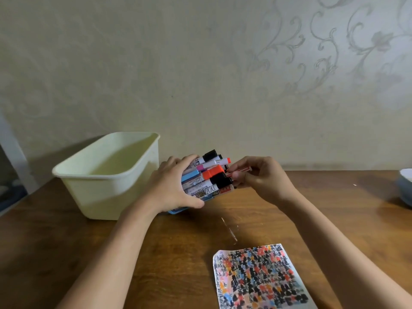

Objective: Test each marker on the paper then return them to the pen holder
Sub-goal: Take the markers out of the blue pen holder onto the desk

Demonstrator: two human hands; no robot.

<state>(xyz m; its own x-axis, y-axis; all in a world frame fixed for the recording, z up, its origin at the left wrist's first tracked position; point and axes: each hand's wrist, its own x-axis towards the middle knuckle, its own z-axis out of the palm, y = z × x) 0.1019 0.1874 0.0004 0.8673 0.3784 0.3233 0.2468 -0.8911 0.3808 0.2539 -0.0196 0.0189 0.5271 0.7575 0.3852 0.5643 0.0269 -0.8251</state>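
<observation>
Nearby, cream bin stood left on counter, scribbled paper right-front. Tilted marker-filled pen holder gripped by left hand; red marker pinched by right hand.

The left hand is covering most of the blue pen holder. The right edge is cutting off a bowl; the bottom edge is clipping the paper. The marker labels are blurring past reading.
</observation>
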